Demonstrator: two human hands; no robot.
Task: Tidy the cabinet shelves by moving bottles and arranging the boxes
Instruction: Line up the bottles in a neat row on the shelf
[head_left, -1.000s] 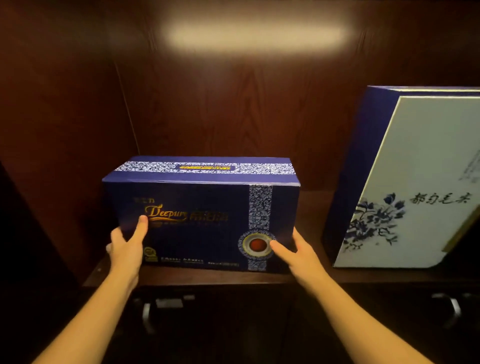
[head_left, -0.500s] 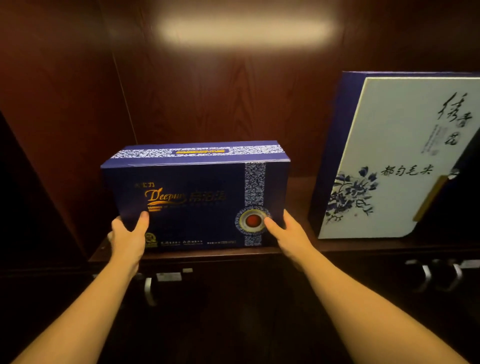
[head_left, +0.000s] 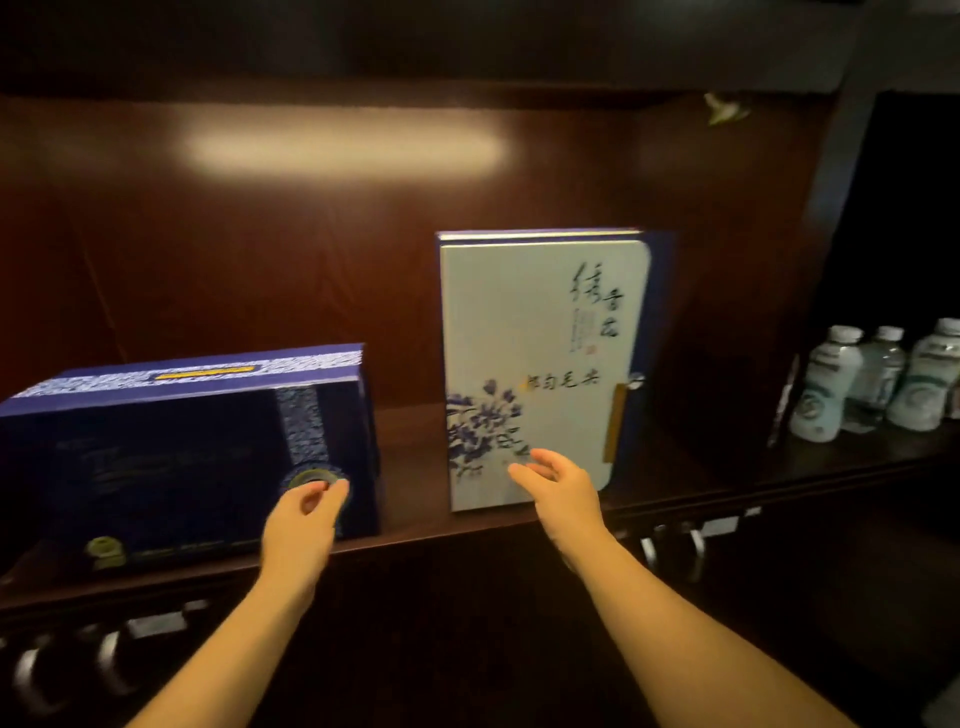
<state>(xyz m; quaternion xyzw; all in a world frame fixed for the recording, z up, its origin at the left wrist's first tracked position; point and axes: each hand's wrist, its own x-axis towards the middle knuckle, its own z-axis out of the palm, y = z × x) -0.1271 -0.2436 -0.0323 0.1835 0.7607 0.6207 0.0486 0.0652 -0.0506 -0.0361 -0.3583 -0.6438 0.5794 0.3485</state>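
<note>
A dark blue box with gold lettering lies on the left of the dark wooden shelf. My left hand hovers in front of its right end, fingers loosely curled, holding nothing. A tall white box with blue flowers and calligraphy stands upright in the middle of the shelf. My right hand is open in front of its lower edge, apart from it as far as I can tell. Three clear water bottles stand in the compartment to the right.
A dark divider separates the boxes from the bottle compartment. Metal drawer handles sit below the shelf edge on the right, and more metal handles hang at lower left. A gap lies between the two boxes.
Both hands have let go of the dark blue box and moved right. The view has swung right, bringing the whole white box and the bottles into sight.
</note>
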